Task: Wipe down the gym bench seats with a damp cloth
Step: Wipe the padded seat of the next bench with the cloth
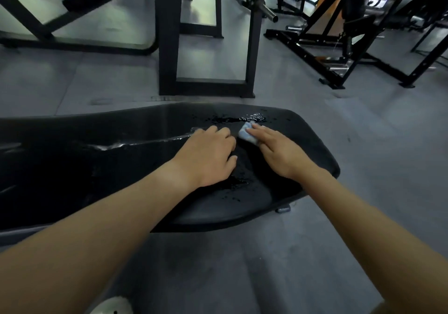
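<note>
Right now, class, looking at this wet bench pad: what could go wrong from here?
1. The cloth under the right hand is small beside the pooled droplets, so it may only smear water, like the streak running leftward.
2. The left hand rests on the wet bench pad and could slip if leaned on.

Bare forearms point(116, 219), left hand point(207, 156), right hand point(281, 153)

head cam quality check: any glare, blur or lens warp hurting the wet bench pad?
Head view: dim, bluish light; the black bench pad goes nearly featureless at left. Head view: glare on the water streak and droplets beside the blue cloth. Head view: wide-angle warp splays the rack uprights; far machines look soft, the right hand fairly sharp.
</note>
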Available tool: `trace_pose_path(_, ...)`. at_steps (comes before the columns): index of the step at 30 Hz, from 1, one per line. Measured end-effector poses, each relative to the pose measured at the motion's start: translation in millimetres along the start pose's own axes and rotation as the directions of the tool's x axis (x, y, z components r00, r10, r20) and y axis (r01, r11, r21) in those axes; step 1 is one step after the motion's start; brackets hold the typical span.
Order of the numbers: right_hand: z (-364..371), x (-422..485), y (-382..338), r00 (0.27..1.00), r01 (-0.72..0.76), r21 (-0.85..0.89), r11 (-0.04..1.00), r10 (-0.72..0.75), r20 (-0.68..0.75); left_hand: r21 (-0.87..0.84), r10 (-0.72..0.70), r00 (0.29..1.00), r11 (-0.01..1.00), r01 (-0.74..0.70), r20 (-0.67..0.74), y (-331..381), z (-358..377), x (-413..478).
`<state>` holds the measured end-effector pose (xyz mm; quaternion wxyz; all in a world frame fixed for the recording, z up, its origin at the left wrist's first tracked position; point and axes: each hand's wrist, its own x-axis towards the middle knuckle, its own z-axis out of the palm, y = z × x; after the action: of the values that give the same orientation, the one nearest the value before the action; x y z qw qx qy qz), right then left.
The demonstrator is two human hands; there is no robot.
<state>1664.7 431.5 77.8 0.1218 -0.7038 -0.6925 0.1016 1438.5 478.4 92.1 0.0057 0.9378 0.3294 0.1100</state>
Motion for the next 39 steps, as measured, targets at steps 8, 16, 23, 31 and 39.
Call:
trace_pose_path(8,0,25,13,0.942,-0.276,-0.011,0.961,0.268,-0.202,-0.015,-0.026,0.999,1.000,0.025,-0.041,2,5,16)
trace_pose_path(16,20,5,-23,0.990,0.143,0.029,0.989,-0.143,-0.004,-0.011,-0.056,0.995,0.998,0.055,-0.085,7,5,24)
trace_pose_path(23,-12,-14,39,0.975,-0.189,0.010,0.982,0.189,-0.113,-0.054,-0.052,0.997,0.997,0.049,-0.061,27,10,36)
trace_pose_path(31,-9,-35,49,0.914,-0.366,-0.021,0.931,0.355,-0.196,-0.085,0.019,1.000,0.996,-0.018,0.014,28,12,35)
trace_pose_path(39,0,-64,13,0.997,-0.060,-0.054,0.997,0.058,-0.044,-0.086,0.042,0.996,0.996,-0.035,0.083,27,12,30)
